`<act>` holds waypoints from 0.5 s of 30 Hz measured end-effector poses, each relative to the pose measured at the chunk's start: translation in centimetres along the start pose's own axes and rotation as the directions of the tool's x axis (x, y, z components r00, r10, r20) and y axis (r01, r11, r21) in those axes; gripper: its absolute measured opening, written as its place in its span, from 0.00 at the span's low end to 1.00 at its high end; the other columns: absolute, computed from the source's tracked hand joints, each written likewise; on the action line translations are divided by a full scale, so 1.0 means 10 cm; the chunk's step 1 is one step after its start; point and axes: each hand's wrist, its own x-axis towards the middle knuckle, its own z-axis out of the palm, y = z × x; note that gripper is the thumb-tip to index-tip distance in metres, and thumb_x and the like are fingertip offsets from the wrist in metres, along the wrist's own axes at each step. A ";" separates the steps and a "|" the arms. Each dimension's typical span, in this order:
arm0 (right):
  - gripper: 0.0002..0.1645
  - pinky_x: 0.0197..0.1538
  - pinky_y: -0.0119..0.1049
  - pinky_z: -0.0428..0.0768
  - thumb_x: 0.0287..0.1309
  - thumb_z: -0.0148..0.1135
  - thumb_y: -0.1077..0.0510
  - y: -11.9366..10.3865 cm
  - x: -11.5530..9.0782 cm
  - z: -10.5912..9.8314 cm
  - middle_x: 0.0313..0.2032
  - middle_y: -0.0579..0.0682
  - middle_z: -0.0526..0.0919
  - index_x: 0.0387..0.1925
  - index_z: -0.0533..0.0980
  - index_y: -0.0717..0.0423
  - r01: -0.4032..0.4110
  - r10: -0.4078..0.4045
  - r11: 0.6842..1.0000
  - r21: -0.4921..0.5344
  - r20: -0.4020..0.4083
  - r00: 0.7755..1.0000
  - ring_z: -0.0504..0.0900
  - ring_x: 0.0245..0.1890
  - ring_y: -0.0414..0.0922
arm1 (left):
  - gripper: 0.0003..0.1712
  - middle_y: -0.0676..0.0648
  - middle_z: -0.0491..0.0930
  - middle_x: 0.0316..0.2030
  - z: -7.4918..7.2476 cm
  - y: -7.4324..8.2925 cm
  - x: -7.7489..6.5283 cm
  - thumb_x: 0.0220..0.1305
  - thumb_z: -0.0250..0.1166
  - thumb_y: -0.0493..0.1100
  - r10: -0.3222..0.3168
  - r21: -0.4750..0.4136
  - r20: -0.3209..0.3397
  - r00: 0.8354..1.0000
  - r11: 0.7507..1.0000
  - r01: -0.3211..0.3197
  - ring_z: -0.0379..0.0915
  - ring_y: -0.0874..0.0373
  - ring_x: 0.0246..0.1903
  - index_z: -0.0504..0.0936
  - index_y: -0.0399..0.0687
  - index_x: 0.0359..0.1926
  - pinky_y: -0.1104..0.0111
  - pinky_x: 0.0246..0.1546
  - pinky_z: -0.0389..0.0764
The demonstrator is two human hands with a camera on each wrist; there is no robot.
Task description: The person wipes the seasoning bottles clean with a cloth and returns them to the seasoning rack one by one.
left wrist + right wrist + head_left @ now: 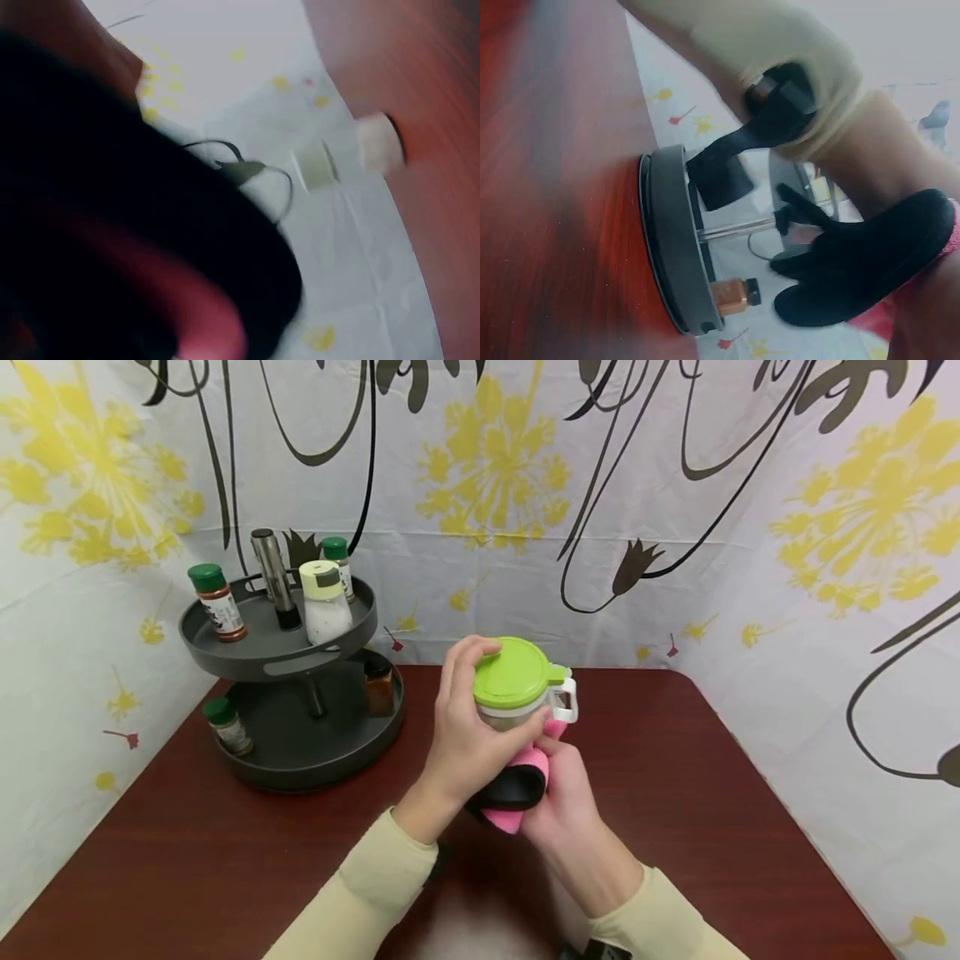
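My left hand (474, 722) grips a jar (512, 675) with a lime-green lid and a white handle (566, 700) on its right side. The fingers curl over the far side of the lid, and the thumb lies across the near side. Just below, my right hand (566, 802) holds a pink cloth (531, 757) with a black lining against the jar's lower side. Black folds of it hang loose in the right wrist view, where a dark fabric flap (847, 270) shows. The jar's lower body is hidden by hands and cloth.
A two-tier dark turntable (300, 760) stands at the left, carrying several spice bottles, a metal grinder (274, 578) and a shaker with a pale lid (326, 606). A blurred pale-capped container (313, 166) stands on the table in the left wrist view. Patterned curtains surround the table.
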 end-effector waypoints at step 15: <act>0.23 0.64 0.35 0.76 0.81 0.31 0.52 -0.21 0.10 0.04 0.48 0.41 0.85 0.54 0.75 0.49 0.094 -0.094 0.993 0.073 -0.005 0.996 0.80 0.54 0.39 | 0.46 0.45 0.73 0.66 0.01 0.13 -0.03 0.50 0.84 0.41 -0.021 -0.106 -0.033 0.999 0.994 0.017 0.72 0.56 0.66 0.70 0.42 0.67 0.58 0.69 0.77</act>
